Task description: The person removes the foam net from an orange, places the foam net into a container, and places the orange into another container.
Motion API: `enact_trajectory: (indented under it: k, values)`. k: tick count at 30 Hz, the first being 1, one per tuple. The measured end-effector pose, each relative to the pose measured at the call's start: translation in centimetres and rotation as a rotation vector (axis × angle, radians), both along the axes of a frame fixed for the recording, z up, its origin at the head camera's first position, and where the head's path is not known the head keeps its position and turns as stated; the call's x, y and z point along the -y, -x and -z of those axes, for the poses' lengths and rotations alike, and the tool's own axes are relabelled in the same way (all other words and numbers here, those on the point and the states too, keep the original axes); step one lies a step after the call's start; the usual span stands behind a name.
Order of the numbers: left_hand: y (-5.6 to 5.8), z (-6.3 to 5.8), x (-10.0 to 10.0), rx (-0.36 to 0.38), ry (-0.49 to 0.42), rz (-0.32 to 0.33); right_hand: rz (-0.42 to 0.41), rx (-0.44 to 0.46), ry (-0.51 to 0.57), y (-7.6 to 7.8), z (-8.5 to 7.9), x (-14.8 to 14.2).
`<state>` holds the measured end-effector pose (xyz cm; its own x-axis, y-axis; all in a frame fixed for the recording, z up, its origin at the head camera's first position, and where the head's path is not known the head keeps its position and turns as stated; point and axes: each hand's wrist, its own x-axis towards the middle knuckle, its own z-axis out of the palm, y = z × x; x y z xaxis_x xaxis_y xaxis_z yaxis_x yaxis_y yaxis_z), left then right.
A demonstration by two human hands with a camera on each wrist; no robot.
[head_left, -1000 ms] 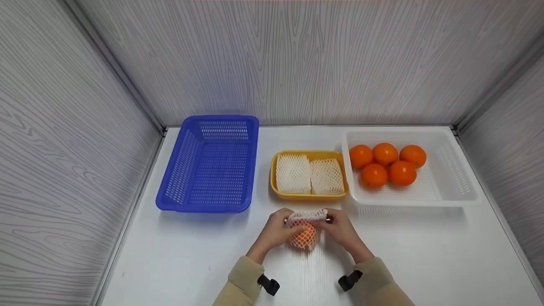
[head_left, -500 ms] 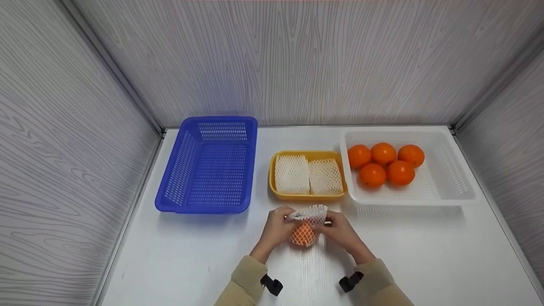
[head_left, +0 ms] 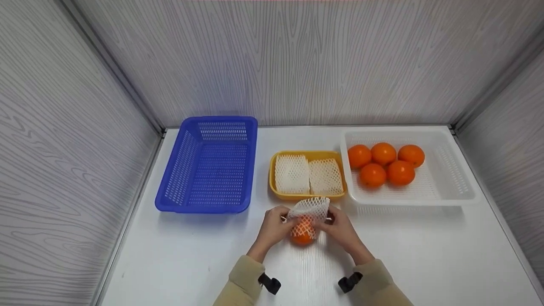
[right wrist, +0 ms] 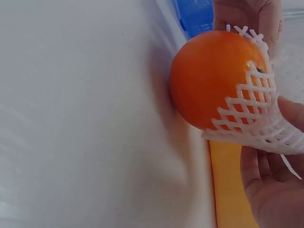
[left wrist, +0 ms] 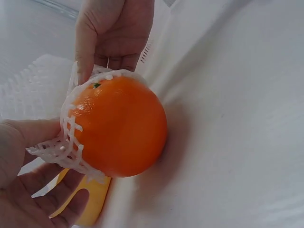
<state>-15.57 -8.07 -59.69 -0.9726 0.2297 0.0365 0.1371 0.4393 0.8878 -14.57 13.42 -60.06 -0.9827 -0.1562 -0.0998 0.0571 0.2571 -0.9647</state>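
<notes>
In the head view an orange (head_left: 302,240) sits on the white table with a white foam net sleeve (head_left: 312,207) partly over it. The near side of the orange is bare, and loose netting stands up beyond it. My left hand (head_left: 273,226) pinches the sleeve's left edge between thumb and fingers. On the other side my right hand (head_left: 341,226) pinches the right edge. From the left wrist, most of the orange (left wrist: 121,126) shows uncovered, a small green stem spot near the net's rim. The right wrist view shows mesh (right wrist: 247,111) over one side of the fruit.
A yellow tray (head_left: 308,197) just beyond the hands bears two stacks of folded foam nets (head_left: 292,174). Right of it, a white basket (head_left: 450,170) holds several oranges (head_left: 401,173). A blue basket (head_left: 221,174) stands at the left. Wood-patterned panels (head_left: 272,63) enclose the table.
The sleeve has shifted away from me along the orange, baring its near side. Its rolled far edge has opened out into standing mesh. Both hands keep their grip near the same spot.
</notes>
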Motion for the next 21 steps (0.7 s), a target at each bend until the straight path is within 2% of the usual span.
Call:
enact_trajectory:
  k: [4, 8, 13, 18, 21]
  values:
    - [0.04, -0.03, -0.21, 0.047, -0.026, -0.043, -0.047, 0.029, 0.028, -0.16, 0.68, -0.10]
    - [0.09, 0.10, -0.34, 0.051, -0.047, -0.061, -0.077, 0.088, 0.006, -0.52, 0.93, 0.09]
    - [0.13, 0.31, -0.31, 0.066, -0.076, -0.046, -0.077, 0.137, -0.060, -0.68, 1.09, 0.40]
    - [0.10, 0.14, -0.14, 0.075, -0.146, -0.012, -0.066, 0.153, -0.072, -0.75, 1.06, 0.48]
    - [0.06, -0.19, -0.07, 0.078, -0.174, -0.020, -0.071, 0.167, -0.081, -0.84, 1.01, 0.45]
